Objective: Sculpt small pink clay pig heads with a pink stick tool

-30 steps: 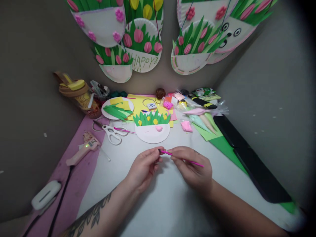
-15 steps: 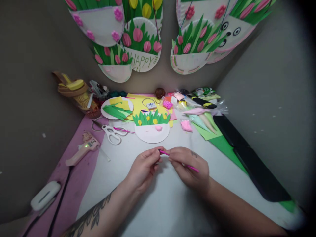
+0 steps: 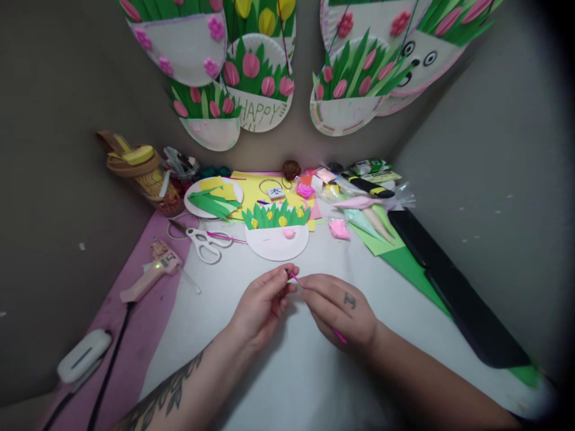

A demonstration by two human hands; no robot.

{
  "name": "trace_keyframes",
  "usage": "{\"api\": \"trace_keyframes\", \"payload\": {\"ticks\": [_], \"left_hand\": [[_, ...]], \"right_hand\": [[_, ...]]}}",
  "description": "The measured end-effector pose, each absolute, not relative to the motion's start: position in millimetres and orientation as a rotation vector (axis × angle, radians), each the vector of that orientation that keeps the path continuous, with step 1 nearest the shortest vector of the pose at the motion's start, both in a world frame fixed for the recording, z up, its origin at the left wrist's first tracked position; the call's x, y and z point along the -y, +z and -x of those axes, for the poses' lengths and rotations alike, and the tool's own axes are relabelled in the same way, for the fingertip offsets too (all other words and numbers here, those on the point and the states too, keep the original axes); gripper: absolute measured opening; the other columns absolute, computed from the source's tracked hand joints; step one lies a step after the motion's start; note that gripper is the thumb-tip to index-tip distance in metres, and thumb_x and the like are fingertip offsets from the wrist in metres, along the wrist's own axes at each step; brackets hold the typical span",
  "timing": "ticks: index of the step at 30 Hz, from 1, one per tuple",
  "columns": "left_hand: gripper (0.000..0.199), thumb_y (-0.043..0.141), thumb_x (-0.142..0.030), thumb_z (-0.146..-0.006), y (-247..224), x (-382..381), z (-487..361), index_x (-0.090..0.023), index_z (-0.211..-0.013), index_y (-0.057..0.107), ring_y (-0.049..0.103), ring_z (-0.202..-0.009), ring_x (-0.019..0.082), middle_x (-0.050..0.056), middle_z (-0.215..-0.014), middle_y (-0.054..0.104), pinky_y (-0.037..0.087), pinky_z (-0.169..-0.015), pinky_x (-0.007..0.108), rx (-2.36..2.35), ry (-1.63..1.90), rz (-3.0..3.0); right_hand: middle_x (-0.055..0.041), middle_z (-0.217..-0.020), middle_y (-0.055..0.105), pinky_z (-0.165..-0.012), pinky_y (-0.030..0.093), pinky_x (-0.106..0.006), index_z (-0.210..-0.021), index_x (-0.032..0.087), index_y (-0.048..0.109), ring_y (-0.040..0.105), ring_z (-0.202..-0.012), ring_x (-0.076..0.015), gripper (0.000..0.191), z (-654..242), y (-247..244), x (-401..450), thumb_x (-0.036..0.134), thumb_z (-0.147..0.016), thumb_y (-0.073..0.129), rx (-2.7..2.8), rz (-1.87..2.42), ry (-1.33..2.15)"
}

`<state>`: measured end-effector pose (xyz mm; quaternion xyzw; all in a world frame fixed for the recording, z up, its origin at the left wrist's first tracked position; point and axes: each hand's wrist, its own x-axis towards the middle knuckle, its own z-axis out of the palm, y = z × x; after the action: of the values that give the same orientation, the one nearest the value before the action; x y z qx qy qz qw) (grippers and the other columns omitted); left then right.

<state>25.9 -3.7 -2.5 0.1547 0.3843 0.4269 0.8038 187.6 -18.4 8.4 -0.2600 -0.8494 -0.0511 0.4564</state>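
Note:
Above the white table my right hand is closed around a thin magenta stick, whose rear end pokes out below the palm. The stick's front end reaches the fingertips of my left hand. Thumb and forefinger of that hand are pinched together, with a tiny dark spot between them that is too small to name. Just beyond both hands lies a white half-round paper plate with green paper grass, small yellow tulips and a pink blob on its front.
White scissors and a pink glue gun lie at the left, near a tumbler. Paper strips fill another plate. Clay bags and a black folded object are at the right. Decorated plates hang behind.
My right hand has turned and dipped slightly, so the magenta stick now slopes more steeply. My left hand stays nearly in place, fingertips still at the stick's front end.

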Motion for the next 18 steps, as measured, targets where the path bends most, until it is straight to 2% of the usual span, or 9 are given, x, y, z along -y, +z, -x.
{"api": "trace_keyframes", "payload": {"ticks": [5, 8, 11, 13, 16, 18], "left_hand": [[0.014, 0.068, -0.022, -0.082, 2.5, 2.0, -24.6, -0.015, -0.093, 0.073, 0.065, -0.070, 0.007, 0.007, -0.106, 0.069, 0.047, -0.048, 0.011, -0.834, 0.889, -0.269], [0.013, 0.066, -0.021, -0.083, 2.7, 1.3, -24.6, -0.014, -0.091, 0.073, 0.065, -0.068, 0.007, 0.006, -0.103, 0.070, 0.046, -0.046, 0.011, -0.857, 0.895, -0.252], [0.010, 0.074, -0.020, -0.076, 0.8, 0.8, -25.1, -0.012, -0.082, 0.071, 0.060, -0.059, 0.004, 0.004, -0.088, 0.070, 0.042, -0.041, 0.010, -0.883, 0.932, -0.258], [0.017, 0.080, -0.022, -0.068, -0.1, 0.7, -25.2, -0.011, -0.076, 0.069, 0.057, -0.055, 0.003, 0.002, -0.079, 0.068, 0.039, -0.039, 0.010, -0.880, 0.950, -0.269], [0.028, 0.086, -0.028, -0.059, 0.6, 0.7, -24.8, -0.012, -0.070, 0.066, 0.054, -0.053, 0.003, -0.001, -0.072, 0.065, 0.036, -0.036, 0.010, -0.884, 0.973, -0.273], [0.031, 0.087, -0.030, -0.058, 1.8, 0.6, -24.4, -0.013, -0.070, 0.065, 0.056, -0.054, 0.004, -0.001, -0.072, 0.065, 0.037, -0.036, 0.010, -0.893, 0.984, -0.288]], "right_hand": [[-0.0117, -0.097, 0.072, -0.076, 0.060, -0.032, -0.112, 0.015, 0.060, 0.068, -0.091, -0.0184, 0.034, -188.9, 9.2, 23.1, 0.000, -0.081, 0.054, 1.974, 0.727, -0.008], [-0.0083, -0.095, 0.072, -0.076, 0.060, -0.032, -0.105, 0.019, 0.062, 0.068, -0.089, -0.0176, 0.036, -189.4, 4.0, 25.1, -0.004, -0.078, 0.058, 1.759, 0.878, 0.127], [-0.0048, -0.093, 0.072, -0.077, 0.059, -0.033, -0.101, 0.022, 0.064, 0.069, -0.088, -0.0176, 0.035, -189.8, -0.3, 25.2, -0.003, -0.078, 0.060, 1.628, 0.945, 0.228], [-0.0037, -0.092, 0.072, -0.077, 0.059, -0.034, -0.101, 0.022, 0.064, 0.069, -0.088, -0.0176, 0.034, -190.2, -1.6, 24.9, -0.003, -0.078, 0.061, 1.598, 0.949, 0.252], [-0.0041, -0.093, 0.072, -0.076, 0.059, -0.033, -0.101, 0.022, 0.064, 0.069, -0.088, -0.0173, 0.035, -191.2, -1.4, 24.9, -0.003, -0.077, 0.061, 1.619, 0.923, 0.251], [-0.0057, -0.094, 0.072, -0.076, 0.060, -0.032, -0.103, 0.020, 0.063, 0.068, -0.089, -0.0172, 0.035, -192.6, 0.2, 25.1, -0.004, -0.077, 0.060, 1.680, 0.880, 0.205]]}}
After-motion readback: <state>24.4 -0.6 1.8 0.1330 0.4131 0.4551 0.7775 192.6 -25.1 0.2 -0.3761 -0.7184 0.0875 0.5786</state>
